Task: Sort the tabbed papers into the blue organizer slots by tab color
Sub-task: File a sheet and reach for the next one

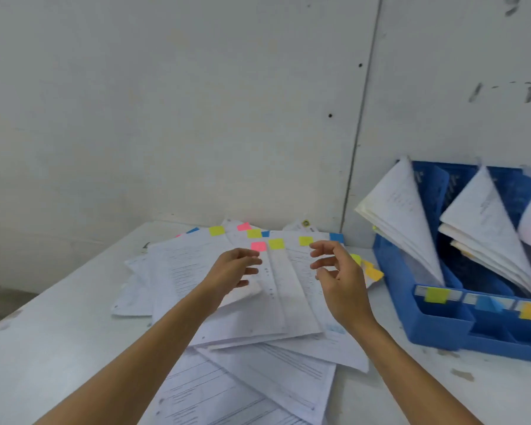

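- Tabbed papers (242,305) are spread in a loose pile at centre, with the tabs fanned toward 12 o'clock.
- The blue organizer (442,328) is set at 3 o'clock of the pile, with sheets already filed in its slots.
- The left hand (233,271) is held over the pile, fingers loosely bent; whether it grips a sheet cannot be told.
- The right hand (339,273) is held half open and empty.
- Selection is judged to be the step in hand; next, one sheet, perhaps under the pink tab (258,246), must be singled out and pinched.
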